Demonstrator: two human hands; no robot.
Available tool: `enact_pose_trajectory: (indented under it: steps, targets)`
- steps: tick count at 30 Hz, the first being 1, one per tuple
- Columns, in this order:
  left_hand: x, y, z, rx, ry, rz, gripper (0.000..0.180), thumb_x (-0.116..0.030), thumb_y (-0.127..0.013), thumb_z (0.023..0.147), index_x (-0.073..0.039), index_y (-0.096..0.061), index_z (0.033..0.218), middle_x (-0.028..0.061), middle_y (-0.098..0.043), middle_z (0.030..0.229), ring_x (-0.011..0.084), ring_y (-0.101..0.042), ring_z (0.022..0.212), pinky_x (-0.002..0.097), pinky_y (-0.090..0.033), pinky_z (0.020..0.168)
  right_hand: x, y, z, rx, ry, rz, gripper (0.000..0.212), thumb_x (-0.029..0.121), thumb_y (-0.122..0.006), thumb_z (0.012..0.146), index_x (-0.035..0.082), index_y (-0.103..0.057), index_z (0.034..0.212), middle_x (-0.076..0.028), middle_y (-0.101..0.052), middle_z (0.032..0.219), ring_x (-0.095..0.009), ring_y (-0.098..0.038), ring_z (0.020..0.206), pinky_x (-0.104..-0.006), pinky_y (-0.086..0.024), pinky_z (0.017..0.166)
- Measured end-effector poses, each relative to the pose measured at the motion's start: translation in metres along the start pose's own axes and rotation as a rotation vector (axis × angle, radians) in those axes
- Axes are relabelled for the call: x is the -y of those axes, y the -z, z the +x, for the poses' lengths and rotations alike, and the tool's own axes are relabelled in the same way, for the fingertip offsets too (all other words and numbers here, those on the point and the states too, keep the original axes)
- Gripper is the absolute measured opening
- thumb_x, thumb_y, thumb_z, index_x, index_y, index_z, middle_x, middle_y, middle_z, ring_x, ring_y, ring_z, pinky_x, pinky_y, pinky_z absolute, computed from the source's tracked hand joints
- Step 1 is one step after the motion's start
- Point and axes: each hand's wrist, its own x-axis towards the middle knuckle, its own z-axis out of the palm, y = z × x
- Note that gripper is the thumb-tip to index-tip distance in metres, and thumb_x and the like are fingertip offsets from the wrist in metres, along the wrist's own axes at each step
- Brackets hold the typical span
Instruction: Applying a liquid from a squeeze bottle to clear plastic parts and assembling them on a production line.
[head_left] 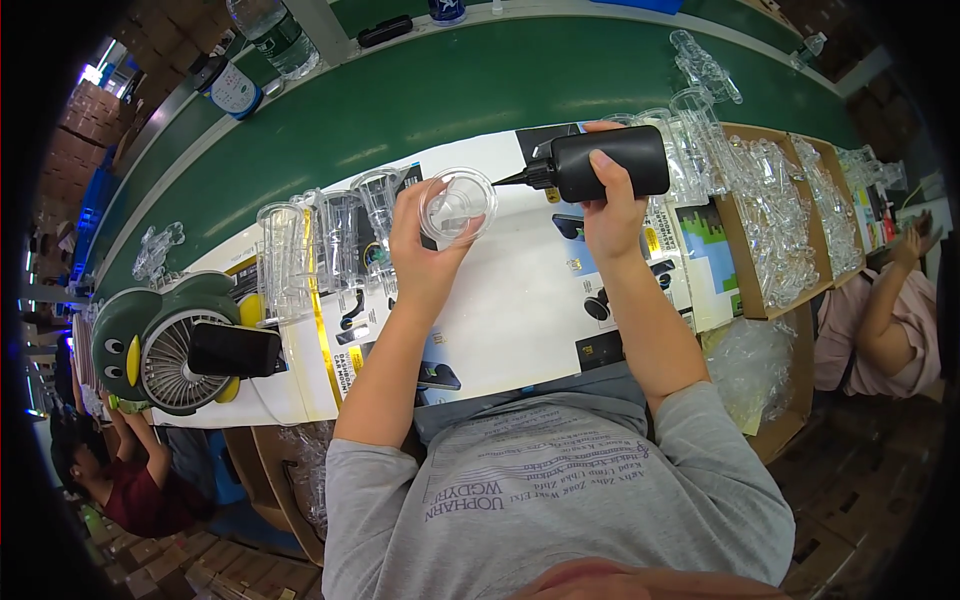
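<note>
In my left hand [425,245] is a clear plastic cup [458,207], its round opening turned up toward me and my fingers closed around its side. My right hand [612,205] grips a black squeeze bottle [625,160] laid on its side. The bottle's thin tapered nozzle [512,179] points left and reaches the cup's rim; whether it touches cannot be made out. Clear plastic cups [340,230] stand in a row left of my left hand. More clear cups [690,130] are grouped beyond the bottle on the right.
A white printed cardboard sheet [520,330] covers the green table [560,70]. A cardboard box [745,255] of small clear parts stands at right. On the left are a green penguin-shaped fan [130,310] and a black phone [235,349]. Other people sit at both sides.
</note>
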Motion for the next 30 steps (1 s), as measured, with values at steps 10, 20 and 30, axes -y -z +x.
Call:
enact_pose_trajectory:
  steps: [10, 20, 30]
  targets:
    - [0.001, 0.000, -0.001, 0.047, 0.068, -0.192, 0.055, -0.005, -0.074, 0.071, -0.004, -0.038, 0.112, 0.0144, -0.055, 0.115, 0.0216, -0.052, 0.107, 0.0322, -0.038, 0.096, 0.001, 0.000, 0.001, -0.016, 0.011, 0.025, 0.033, 0.016, -0.058, 0.076, 0.004, -0.054, 0.107, -0.009, -0.054, 0.095, -0.013, -0.058, 0.080, -0.0227, -0.051, 0.064]
    - [0.004, 0.003, 0.004, -0.016, -0.030, -0.087, 0.043, -0.014, -0.072, 0.075, -0.001, -0.052, 0.111, 0.0108, -0.051, 0.113, 0.0225, -0.050, 0.106, 0.0327, -0.039, 0.093, 0.002, 0.000, 0.001, -0.024, 0.015, 0.022, 0.033, 0.017, -0.059, 0.076, 0.005, -0.054, 0.107, -0.006, -0.054, 0.094, -0.012, -0.058, 0.077, -0.0213, -0.050, 0.061]
    - [0.008, 0.005, 0.004, 0.013, -0.052, -0.070, 0.042, -0.008, -0.061, 0.081, 0.002, -0.049, 0.121, 0.0122, -0.049, 0.118, 0.0239, -0.048, 0.112, 0.0338, -0.035, 0.097, 0.002, 0.001, 0.001, -0.038, -0.002, 0.017, 0.033, 0.017, -0.059, 0.076, 0.006, -0.055, 0.106, -0.006, -0.055, 0.094, -0.012, -0.057, 0.080, -0.0222, -0.050, 0.067]
